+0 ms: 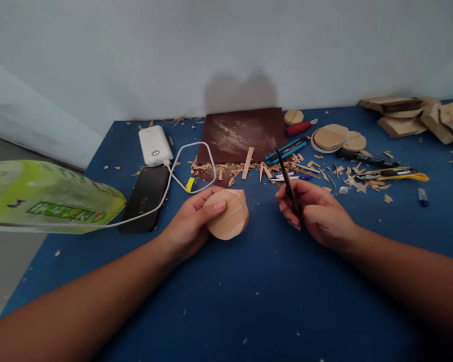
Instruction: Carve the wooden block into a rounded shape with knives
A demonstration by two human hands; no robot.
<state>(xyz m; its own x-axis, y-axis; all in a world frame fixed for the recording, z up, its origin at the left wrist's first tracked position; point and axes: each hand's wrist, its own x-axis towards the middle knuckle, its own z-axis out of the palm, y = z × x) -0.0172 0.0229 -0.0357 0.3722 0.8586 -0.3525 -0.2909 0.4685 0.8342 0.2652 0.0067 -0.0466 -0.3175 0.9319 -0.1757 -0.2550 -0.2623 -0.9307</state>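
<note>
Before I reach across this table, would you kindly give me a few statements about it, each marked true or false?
1. The left grip holds a wooden piece. True.
2. The right grip holds nothing. False: it holds a thin dark tool.
3. A white cable is plugged into the power bank. True.
4. The brown sheet lies left of the power bank in the picture. False: it lies to the right.
5. Wood shavings lie scattered on the table. True.
</note>
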